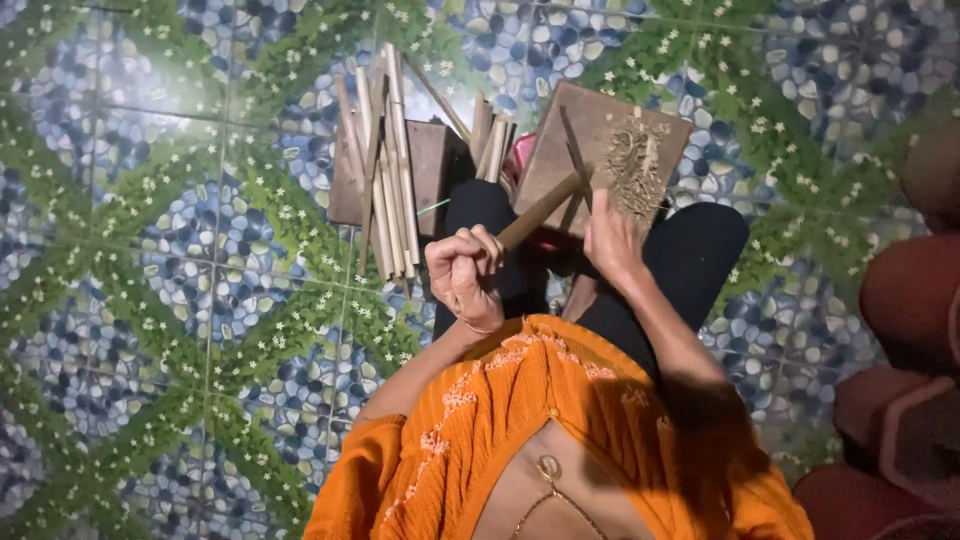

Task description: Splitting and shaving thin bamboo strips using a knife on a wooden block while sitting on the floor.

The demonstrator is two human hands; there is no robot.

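Note:
I sit on a tiled floor with black-trousered legs and an orange top. My left hand [463,275] is closed in a fist around the near end of a tan bamboo stick [540,210] that slants up to a brown wooden board [575,115] resting on my knees. On the board, my right hand [610,238] grips what looks like a thin dark blade [575,150] set against the stick's far end. A heap of pale shavings [635,160] lies on the board just right of the blade.
A bundle of several long split bamboo strips [385,165] lies across a small dark wooden block [432,170] to the left of the board. A few shorter strips [492,140] stand beside it. Dark red cushions [905,300] fill the right edge. The floor [150,250] is pebble-and-leaf patterned tile.

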